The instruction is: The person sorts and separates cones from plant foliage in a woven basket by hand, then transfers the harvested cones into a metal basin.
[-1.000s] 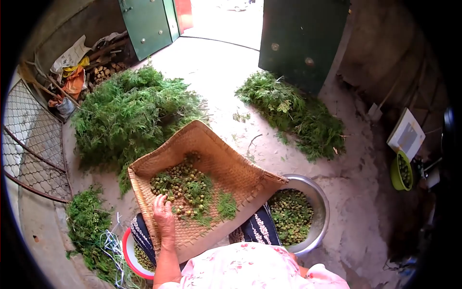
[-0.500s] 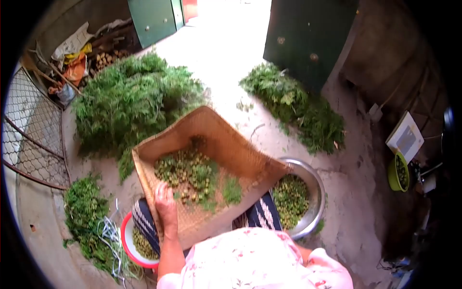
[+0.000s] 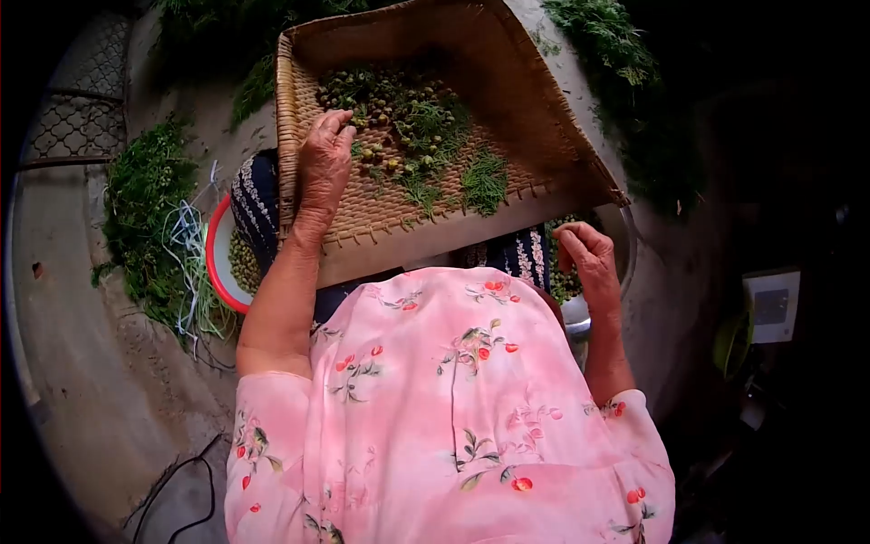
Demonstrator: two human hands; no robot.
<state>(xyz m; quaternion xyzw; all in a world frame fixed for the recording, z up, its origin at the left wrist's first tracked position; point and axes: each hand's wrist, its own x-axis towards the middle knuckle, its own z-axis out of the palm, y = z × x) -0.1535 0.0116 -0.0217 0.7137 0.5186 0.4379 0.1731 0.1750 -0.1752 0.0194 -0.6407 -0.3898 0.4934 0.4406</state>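
A woven tray-like basket [image 3: 372, 218] rests tilted across my lap, with small round green-brown cones [image 3: 390, 95] and feathery green sprigs [image 3: 485, 181] in it. My left hand [image 3: 328, 163] is inside its left side, beside the cones. Its fingers are curled together, and anything between them is too small to make out. My right hand [image 3: 594, 263] hangs above the metal basin [image 3: 625, 240] on the right, fingers bent and thumb apart, with nothing visible in them. More green cones [image 3: 564, 286] lie in that basin, partly hidden under the basket and hand.
A red-rimmed white basin [image 3: 217, 263] with cones stands left of my knee. Beside it are pale plastic strips [image 3: 190, 245] and a heap of green branches [image 3: 149, 218]. Further branches [image 3: 607, 45] lie beyond the basket. A dark cable [image 3: 210, 494] runs along the floor at lower left.
The view has tilted down towards my lap and darkened. My right hand, hidden before, now shows over the metal basin. My left hand has moved further into the basket, closer to the cones.
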